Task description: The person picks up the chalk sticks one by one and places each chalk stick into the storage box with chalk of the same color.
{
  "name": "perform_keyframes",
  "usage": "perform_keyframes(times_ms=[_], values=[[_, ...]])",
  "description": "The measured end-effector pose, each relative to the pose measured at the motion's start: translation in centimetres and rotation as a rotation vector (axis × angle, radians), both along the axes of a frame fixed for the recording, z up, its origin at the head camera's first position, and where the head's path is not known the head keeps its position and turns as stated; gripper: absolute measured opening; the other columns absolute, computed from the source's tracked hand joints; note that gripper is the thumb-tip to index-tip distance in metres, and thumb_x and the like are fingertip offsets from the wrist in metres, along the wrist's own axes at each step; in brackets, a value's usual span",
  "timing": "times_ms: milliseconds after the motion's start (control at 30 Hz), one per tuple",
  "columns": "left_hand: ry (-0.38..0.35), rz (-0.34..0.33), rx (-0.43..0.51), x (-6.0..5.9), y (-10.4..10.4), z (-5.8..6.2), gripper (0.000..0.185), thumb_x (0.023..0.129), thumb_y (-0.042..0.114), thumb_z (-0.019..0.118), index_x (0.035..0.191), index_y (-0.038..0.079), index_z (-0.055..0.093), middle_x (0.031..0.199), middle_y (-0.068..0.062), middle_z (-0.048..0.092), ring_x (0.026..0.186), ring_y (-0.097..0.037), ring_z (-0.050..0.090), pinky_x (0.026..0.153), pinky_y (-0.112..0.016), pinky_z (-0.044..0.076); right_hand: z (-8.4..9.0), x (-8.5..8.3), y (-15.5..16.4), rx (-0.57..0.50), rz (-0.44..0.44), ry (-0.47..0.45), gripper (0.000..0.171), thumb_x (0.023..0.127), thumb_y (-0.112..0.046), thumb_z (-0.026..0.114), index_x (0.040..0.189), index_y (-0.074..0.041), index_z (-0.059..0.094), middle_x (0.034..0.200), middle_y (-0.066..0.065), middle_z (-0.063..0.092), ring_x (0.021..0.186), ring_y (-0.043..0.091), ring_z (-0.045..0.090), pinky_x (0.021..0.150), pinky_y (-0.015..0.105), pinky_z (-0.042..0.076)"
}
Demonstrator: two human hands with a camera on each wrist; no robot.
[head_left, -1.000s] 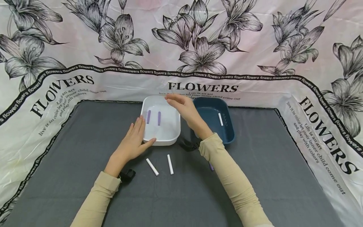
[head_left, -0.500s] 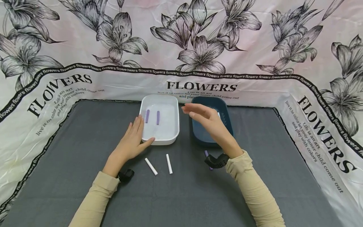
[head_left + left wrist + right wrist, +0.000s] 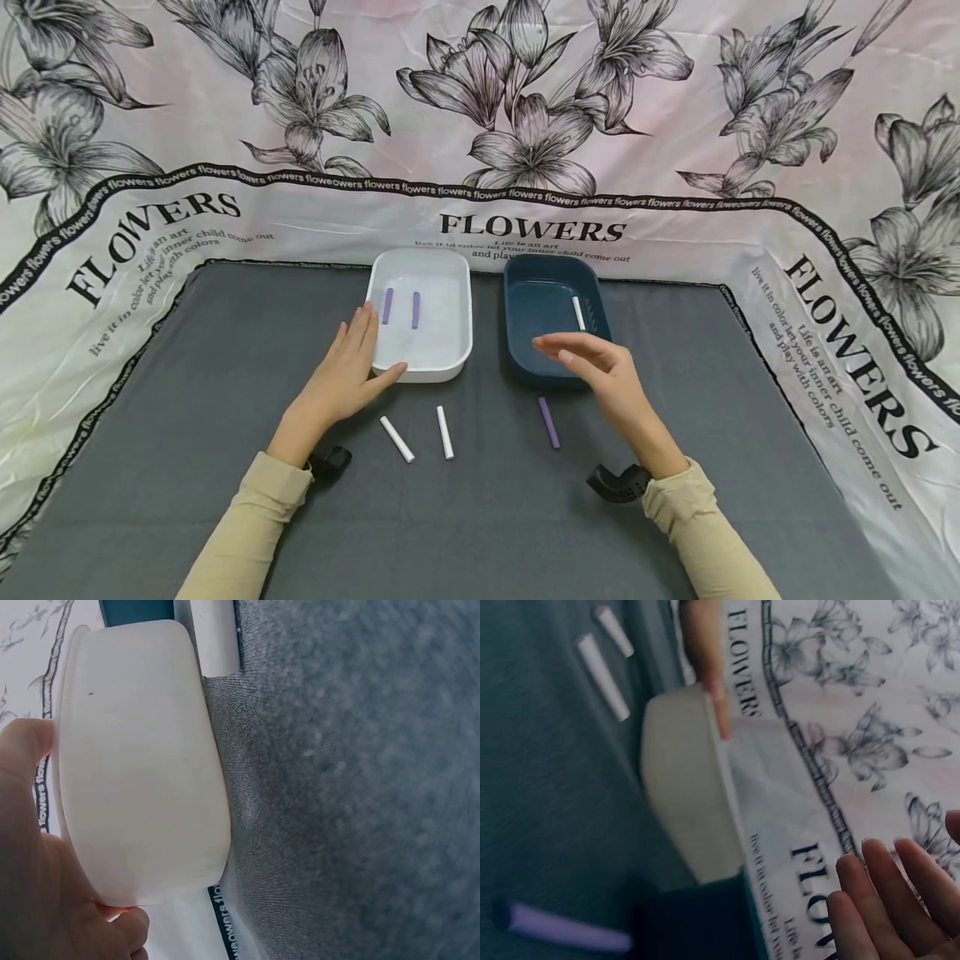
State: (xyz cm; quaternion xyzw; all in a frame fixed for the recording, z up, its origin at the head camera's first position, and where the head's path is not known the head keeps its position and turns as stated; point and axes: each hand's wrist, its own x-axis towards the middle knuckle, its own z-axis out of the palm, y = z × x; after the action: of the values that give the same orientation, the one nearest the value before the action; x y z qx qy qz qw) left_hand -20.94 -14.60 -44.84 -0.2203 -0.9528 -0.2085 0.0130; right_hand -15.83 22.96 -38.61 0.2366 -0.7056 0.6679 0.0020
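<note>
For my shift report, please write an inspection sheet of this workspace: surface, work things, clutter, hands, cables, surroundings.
Surface: grey cloth on the table.
Work things: white tray holds two purple sticks; blue tray holds one white stick; two white sticks and one purple stick lie on the cloth.
Clutter: nothing seen.
Hands: left hand rests against the white tray; right hand hovers empty by the blue tray's near edge.
Cables: nothing seen.
Surroundings: flower-printed sheet behind and at both sides.

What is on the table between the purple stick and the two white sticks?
Nothing: only bare grey cloth lies between the purple stick and the nearer white stick, as the head view shows.
</note>
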Motion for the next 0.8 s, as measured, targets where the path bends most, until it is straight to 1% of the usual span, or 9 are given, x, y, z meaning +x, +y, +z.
perform_keyframes(times_ms=[133,233,267,333,467,533,667,733,800], values=[[0.007,-0.003,0.006,-0.1,0.0,0.0,0.099,0.098,0.061,0.045,0.156,-0.006,0.001,0.164,-0.020,-0.006,0.151,-0.035,-0.001,0.121,-0.051,0.003,-2.3,0.4,1.1,0.043,0.022,-0.032,0.030,0.100,-0.003,0.057,0.127,0.010,0.061,0.127,0.020,0.065,0.121,0.029,0.059,0.103,0.039,0.047],[0.009,0.002,0.006,-0.1,-0.1,0.1,0.099,0.099,0.060,0.046,0.156,-0.007,0.001,0.164,-0.021,-0.006,0.151,-0.035,-0.001,0.121,-0.051,0.003,-4.0,0.3,1.6,0.074,0.079,-0.049,0.032,0.098,0.001,0.058,0.129,0.010,0.060,0.130,0.025,0.061,0.123,0.033,0.057,0.101,0.037,0.048],[0.008,0.003,0.007,-0.1,-0.1,0.1,0.099,0.098,0.060,0.046,0.156,-0.006,0.001,0.164,-0.020,-0.006,0.151,-0.035,-0.001,0.121,-0.051,0.003,-4.4,0.3,1.7,0.084,0.102,-0.041,0.033,0.097,0.003,0.058,0.129,0.010,0.060,0.131,0.025,0.060,0.124,0.033,0.056,0.102,0.036,0.048],[0.004,0.002,0.010,-0.1,0.0,0.2,0.099,0.098,0.060,0.046,0.156,-0.006,0.001,0.164,-0.020,-0.006,0.151,-0.034,-0.002,0.121,-0.051,0.002,-5.2,0.2,1.9,0.129,0.141,0.002,0.035,0.095,0.006,0.061,0.129,0.008,0.061,0.133,0.025,0.059,0.127,0.033,0.054,0.102,0.036,0.047],[-0.002,0.004,-0.001,-0.1,0.0,0.1,0.100,0.098,0.062,0.045,0.156,-0.006,0.000,0.164,-0.020,-0.007,0.151,-0.035,-0.001,0.121,-0.052,0.003,-6.5,0.2,2.5,0.225,0.210,0.139,0.042,0.088,0.010,0.067,0.129,0.005,0.062,0.135,0.024,0.058,0.131,0.030,0.051,0.106,0.032,0.043],[-0.001,0.006,-0.004,-0.1,0.0,0.1,0.100,0.098,0.062,0.045,0.156,-0.006,0.001,0.164,-0.020,-0.007,0.151,-0.035,-0.001,0.121,-0.052,0.004,-6.9,0.2,2.8,0.264,0.225,0.173,0.045,0.086,0.009,0.071,0.130,0.006,0.061,0.136,0.023,0.057,0.133,0.028,0.050,0.107,0.028,0.042],[0.010,0.009,-0.004,0.0,0.0,0.0,0.099,0.098,0.062,0.045,0.156,-0.005,0.001,0.164,-0.020,-0.006,0.151,-0.035,0.000,0.121,-0.052,0.004,-7.8,0.1,3.6,0.309,0.227,0.146,0.051,0.084,0.005,0.074,0.132,0.010,0.057,0.140,0.020,0.055,0.135,0.024,0.047,0.109,0.025,0.039],[0.010,0.010,-0.006,0.0,0.0,0.0,0.099,0.098,0.063,0.044,0.156,-0.005,0.001,0.164,-0.019,-0.006,0.151,-0.034,0.000,0.121,-0.051,0.004,-8.2,0.2,3.8,0.346,0.216,0.120,0.055,0.084,0.000,0.077,0.135,0.007,0.057,0.141,0.017,0.055,0.135,0.022,0.047,0.109,0.023,0.038],[0.002,0.008,-0.004,0.0,0.0,0.0,0.099,0.098,0.063,0.044,0.156,-0.004,0.001,0.164,-0.019,-0.007,0.152,-0.033,-0.002,0.121,-0.051,0.003,-8.6,0.2,4.0,0.387,0.201,0.113,0.059,0.083,-0.005,0.080,0.136,0.004,0.057,0.142,0.015,0.055,0.135,0.021,0.047,0.109,0.022,0.037]])
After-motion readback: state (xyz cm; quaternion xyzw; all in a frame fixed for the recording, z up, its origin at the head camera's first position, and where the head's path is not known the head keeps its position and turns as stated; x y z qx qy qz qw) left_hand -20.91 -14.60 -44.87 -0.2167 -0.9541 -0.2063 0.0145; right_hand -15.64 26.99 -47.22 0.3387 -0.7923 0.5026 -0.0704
